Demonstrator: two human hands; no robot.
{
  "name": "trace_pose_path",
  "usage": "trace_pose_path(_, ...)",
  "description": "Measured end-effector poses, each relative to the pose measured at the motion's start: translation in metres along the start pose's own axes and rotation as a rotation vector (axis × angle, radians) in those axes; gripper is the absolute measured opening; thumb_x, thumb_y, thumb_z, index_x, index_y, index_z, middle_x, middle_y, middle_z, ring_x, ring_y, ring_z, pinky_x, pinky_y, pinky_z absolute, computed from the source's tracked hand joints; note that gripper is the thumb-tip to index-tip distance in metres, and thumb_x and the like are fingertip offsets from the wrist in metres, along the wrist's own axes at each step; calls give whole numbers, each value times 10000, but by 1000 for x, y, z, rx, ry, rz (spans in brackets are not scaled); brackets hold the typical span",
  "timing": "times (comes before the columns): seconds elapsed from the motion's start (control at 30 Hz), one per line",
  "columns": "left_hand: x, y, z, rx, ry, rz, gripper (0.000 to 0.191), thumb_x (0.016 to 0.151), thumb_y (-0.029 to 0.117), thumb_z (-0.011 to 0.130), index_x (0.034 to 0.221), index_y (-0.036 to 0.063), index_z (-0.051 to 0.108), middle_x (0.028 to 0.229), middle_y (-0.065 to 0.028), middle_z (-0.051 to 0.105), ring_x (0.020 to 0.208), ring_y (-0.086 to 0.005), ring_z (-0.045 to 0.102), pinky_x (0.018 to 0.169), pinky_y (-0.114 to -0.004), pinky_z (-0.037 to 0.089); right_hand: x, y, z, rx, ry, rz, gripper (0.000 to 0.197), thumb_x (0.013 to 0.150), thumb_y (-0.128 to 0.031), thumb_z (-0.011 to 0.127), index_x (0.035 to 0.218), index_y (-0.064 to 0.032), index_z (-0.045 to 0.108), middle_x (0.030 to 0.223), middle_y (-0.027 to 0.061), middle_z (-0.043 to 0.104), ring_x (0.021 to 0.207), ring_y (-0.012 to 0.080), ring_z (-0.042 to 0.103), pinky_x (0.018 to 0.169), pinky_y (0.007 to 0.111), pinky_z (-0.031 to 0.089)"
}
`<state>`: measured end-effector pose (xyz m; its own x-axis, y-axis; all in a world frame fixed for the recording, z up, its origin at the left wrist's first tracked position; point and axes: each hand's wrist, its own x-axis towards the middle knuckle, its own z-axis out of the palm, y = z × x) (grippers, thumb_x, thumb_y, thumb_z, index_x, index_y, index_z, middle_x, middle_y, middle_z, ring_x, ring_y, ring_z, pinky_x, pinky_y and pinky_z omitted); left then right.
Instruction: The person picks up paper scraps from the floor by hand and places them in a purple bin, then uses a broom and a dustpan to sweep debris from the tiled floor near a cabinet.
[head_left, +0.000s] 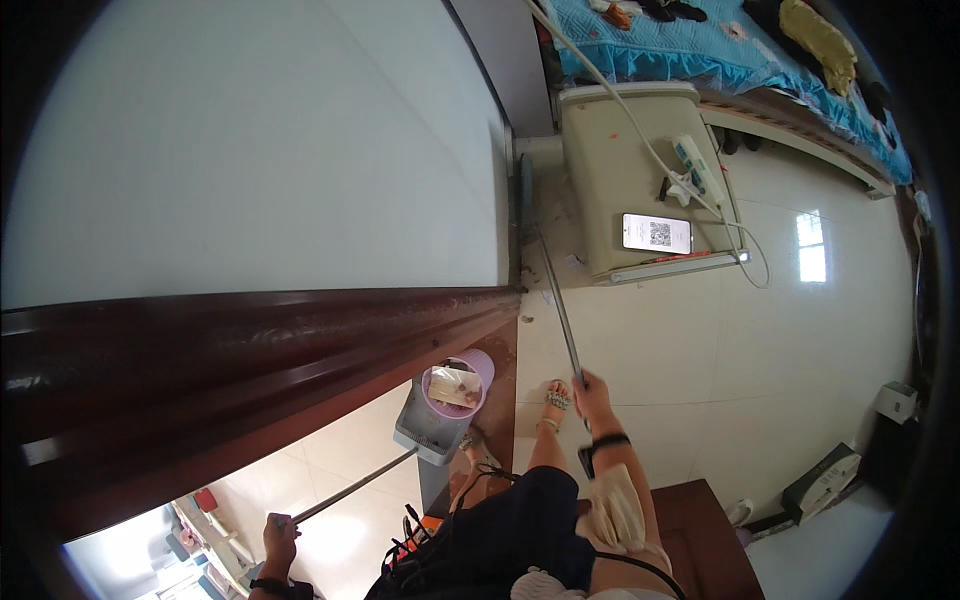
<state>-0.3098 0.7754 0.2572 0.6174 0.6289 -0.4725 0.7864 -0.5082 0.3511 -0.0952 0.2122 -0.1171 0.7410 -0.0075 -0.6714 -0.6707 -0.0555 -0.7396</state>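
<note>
My left hand (280, 538) grips the upper end of a long metal handle that runs to a grey dustpan (431, 429). A pink plastic waste bin (486, 365) with refuse inside stands at or over the dustpan; whether it rests in it I cannot tell. My right hand (592, 395) is closed around a long metal pole (559, 296), which slants up to the gap between the wall and a beige cabinet. The pole's far end is hidden or too dark to make out. Small scraps of debris (574, 260) lie on the floor beside the pole.
On the beige cabinet (600, 165) lie a phone (657, 233), a white power strip (699, 169) and its cable. A bed with a blue cover (720, 45) stands behind. A dark red door frame (262, 337) runs along the left. Boxes (821, 484) sit at the lower right.
</note>
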Motion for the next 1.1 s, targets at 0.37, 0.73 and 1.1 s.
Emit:
trace_pose_path(0.37, -3, -6, 12, 82, -23, -51, 121, 830, 79, 527, 901, -5, 478, 695, -114, 573, 552, -173, 590, 519, -303, 531, 24, -91, -26, -409, 251, -310, 297, 839, -168, 570, 1074, 13, 547, 755, 250, 588, 705, 404, 591, 599, 419, 477)
trace_pose_path(0.73, -6, 12, 19, 144, -66, 26, 119, 857, 72, 525, 911, -8, 456, 705, -116, 570, 571, -163, 590, 545, -297, 530, 63, 18, 34, -256, 285, -143, 302, 852, -193, 549, 1088, -5, 556, 838, 228, 614, 779, 386, 600, 673, 381, 490)
trace_pose_path(1.1, -7, 7, 25, 158, -77, -17, 138, 834, 78, 532, 922, -8, 471, 721, -125, 583, 573, -172, 603, 542, -301, 536, 31, -96, -5, 167, -29, 6, 245, 926, -224, 442, 775, -37, 486, 496, 50, 470, 333, 126, 430, 311, 273, 339)
